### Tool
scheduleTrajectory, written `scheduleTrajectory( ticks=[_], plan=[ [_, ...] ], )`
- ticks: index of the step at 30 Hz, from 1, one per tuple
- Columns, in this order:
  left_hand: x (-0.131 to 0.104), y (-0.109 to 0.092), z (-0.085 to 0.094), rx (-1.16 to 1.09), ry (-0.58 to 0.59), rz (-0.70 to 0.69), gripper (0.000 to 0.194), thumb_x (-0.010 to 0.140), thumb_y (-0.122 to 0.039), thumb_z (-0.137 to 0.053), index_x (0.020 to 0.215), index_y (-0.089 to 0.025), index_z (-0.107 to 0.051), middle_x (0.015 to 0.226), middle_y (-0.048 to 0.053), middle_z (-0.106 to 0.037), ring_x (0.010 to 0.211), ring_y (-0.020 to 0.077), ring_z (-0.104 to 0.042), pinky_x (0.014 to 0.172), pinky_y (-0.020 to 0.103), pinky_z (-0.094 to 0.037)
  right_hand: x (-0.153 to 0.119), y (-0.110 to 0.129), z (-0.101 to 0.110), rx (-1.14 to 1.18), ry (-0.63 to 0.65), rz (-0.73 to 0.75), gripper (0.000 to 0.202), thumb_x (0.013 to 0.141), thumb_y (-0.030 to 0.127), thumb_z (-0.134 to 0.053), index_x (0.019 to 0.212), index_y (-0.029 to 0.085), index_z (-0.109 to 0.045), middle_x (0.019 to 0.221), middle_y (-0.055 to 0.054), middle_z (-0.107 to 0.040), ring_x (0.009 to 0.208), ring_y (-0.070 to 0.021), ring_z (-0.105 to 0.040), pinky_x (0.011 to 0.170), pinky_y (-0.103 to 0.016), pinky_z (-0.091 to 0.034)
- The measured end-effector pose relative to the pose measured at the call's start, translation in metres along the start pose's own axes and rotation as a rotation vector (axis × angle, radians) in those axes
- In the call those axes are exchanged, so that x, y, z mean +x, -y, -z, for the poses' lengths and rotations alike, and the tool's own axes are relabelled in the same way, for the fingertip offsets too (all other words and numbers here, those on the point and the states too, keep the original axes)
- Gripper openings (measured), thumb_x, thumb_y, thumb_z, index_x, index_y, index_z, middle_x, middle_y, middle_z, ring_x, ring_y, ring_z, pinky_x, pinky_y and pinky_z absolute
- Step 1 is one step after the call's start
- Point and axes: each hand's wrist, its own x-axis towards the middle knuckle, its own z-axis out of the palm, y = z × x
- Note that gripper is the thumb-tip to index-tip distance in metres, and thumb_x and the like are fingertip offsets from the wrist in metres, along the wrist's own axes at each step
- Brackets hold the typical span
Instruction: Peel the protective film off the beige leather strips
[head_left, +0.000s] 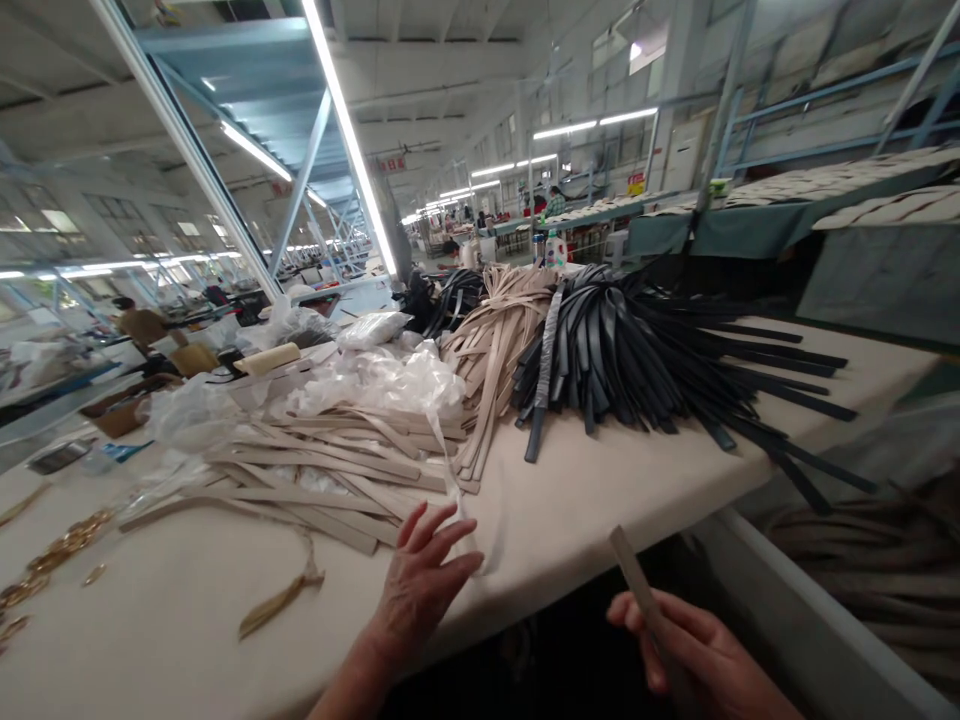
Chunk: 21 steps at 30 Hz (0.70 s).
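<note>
Reaching over the near edge of the worktop (585,500), the left hand (424,585) is seen with its fingers (442,535) spread wide and holding nothing, the fingertips just short of the nearest pale strips (322,470) at about eleven o'clock from it. A single grey strip (634,575) is gripped in the right hand (690,650), off the worktop's edge at about five o'clock in the view; the fingers are closed round its lower part, and its free end is tilted up toward eleven o'clock.

At about twelve o'clock from the left hand, clear plastic bags (382,380) are heaped on the pale strips. A fan of black strips (645,360) is spread at about one o'clock, with a second bundle of beige strips (495,330) just beside it. Small gold fittings (60,550) are scattered at nine o'clock, and a curled tan scrap (281,595) lies near the left wrist.

The step in hand is judged to be the gathering of strips one at a time. It would be done well if a single strip were pinched near its end, not in the middle, so that neighbours are not dragged along. The loose plastic should be kept out from under the fingers, and the held strip kept flat, not bent.
</note>
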Motion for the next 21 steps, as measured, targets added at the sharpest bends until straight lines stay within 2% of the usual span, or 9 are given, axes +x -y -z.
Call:
scheduleTrajectory(
  ticks=[2,4,5,7,9,10,13,17,21],
  plan=[
    [-0.011,-0.008,-0.003,-0.041,0.054,-0.02,0.015,0.093,-0.026,-0.059,0.093,-0.035,-0.071,0.118,-0.007,-0.072,0.13,0.0155,-0.049,0.121,0.036,-0.018,0.001,0.02,-0.015,-0.007,0.089,0.065,0.044,0.078,0.063,-0.071,0.084,0.02,-0.074,0.077,-0.005,-0.071,0.048,-0.0096,-0.049,0.051,-0.024,-0.04],
    [-0.016,-0.01,-0.004,-0.077,0.132,-0.036,0.013,0.093,-0.029,-0.059,0.094,-0.035,-0.07,0.12,-0.008,-0.071,0.132,0.0149,-0.047,0.122,0.035,-0.015,-0.001,0.04,-0.027,-0.064,0.185,0.11,0.04,0.085,0.06,-0.066,0.084,0.02,-0.074,0.111,-0.01,-0.071,0.05,-0.0099,-0.054,0.054,-0.027,-0.044],
    [-0.016,-0.01,-0.003,-0.086,0.179,-0.042,0.012,0.093,-0.029,-0.06,0.094,-0.035,-0.07,0.121,-0.009,-0.07,0.132,0.0148,-0.047,0.123,0.036,-0.013,-0.004,0.049,-0.033,-0.131,0.234,0.142,0.039,0.088,0.057,-0.063,0.082,0.02,-0.074,0.124,-0.011,-0.067,0.059,-0.013,-0.061,0.061,-0.029,-0.048],
    [-0.012,-0.008,0.0,-0.092,0.27,-0.053,0.008,0.091,-0.03,-0.063,0.092,-0.034,-0.07,0.12,-0.009,-0.07,0.133,0.015,-0.046,0.123,0.037,-0.01,-0.007,0.063,-0.048,-0.355,0.348,0.217,0.036,0.094,0.049,-0.057,0.079,0.02,-0.074,0.135,-0.011,-0.061,0.096,-0.0248,-0.067,0.082,-0.034,-0.051],
    [-0.004,-0.005,0.005,-0.088,0.33,-0.069,0.005,0.09,-0.031,-0.065,0.089,-0.033,-0.07,0.119,-0.008,-0.07,0.133,0.0159,-0.045,0.123,0.039,-0.011,-0.008,0.07,-0.066,-0.611,0.449,0.294,0.031,0.097,0.039,-0.054,0.081,0.021,-0.074,0.139,-0.009,-0.058,0.128,-0.0298,-0.052,0.096,-0.035,-0.046],
    [0.001,-0.003,0.007,-0.084,0.348,-0.078,0.005,0.089,-0.031,-0.065,0.089,-0.032,-0.07,0.119,-0.007,-0.07,0.133,0.0164,-0.045,0.123,0.04,-0.012,-0.006,0.069,-0.075,-0.724,0.48,0.327,0.028,0.097,0.035,-0.053,0.084,0.022,-0.074,0.142,-0.008,-0.056,0.132,-0.0293,-0.049,0.098,-0.034,-0.045],
    [0.014,0.001,0.014,-0.084,0.378,-0.09,0.008,0.09,-0.029,-0.064,0.086,-0.03,-0.07,0.117,-0.006,-0.07,0.133,0.0172,-0.046,0.123,0.042,-0.016,0.001,0.056,-0.096,-0.986,0.471,0.404,0.022,0.096,0.026,-0.052,0.089,0.024,-0.074,0.149,-0.006,-0.049,0.112,-0.0258,-0.065,0.09,-0.031,-0.049],
    [0.029,0.0,0.019,-0.091,0.437,-0.072,0.01,0.089,-0.025,-0.065,0.082,-0.029,-0.07,0.112,-0.004,-0.071,0.13,0.0191,-0.048,0.121,0.045,-0.018,0.009,0.027,-0.106,-1.178,0.309,0.514,0.021,0.095,0.023,-0.051,0.096,0.024,-0.073,0.148,-0.009,-0.05,0.089,-0.0226,-0.072,0.08,-0.029,-0.051],
    [0.038,0.001,0.017,-0.126,0.502,-0.047,0.01,0.085,-0.02,-0.068,0.08,-0.029,-0.071,0.105,-0.004,-0.073,0.126,0.0195,-0.053,0.121,0.046,-0.019,0.013,0.016,-0.108,-1.161,0.228,0.588,0.026,0.098,0.025,-0.046,0.094,0.021,-0.072,0.118,-0.01,-0.07,0.075,-0.0182,-0.069,0.07,-0.024,-0.049]
  ],
)
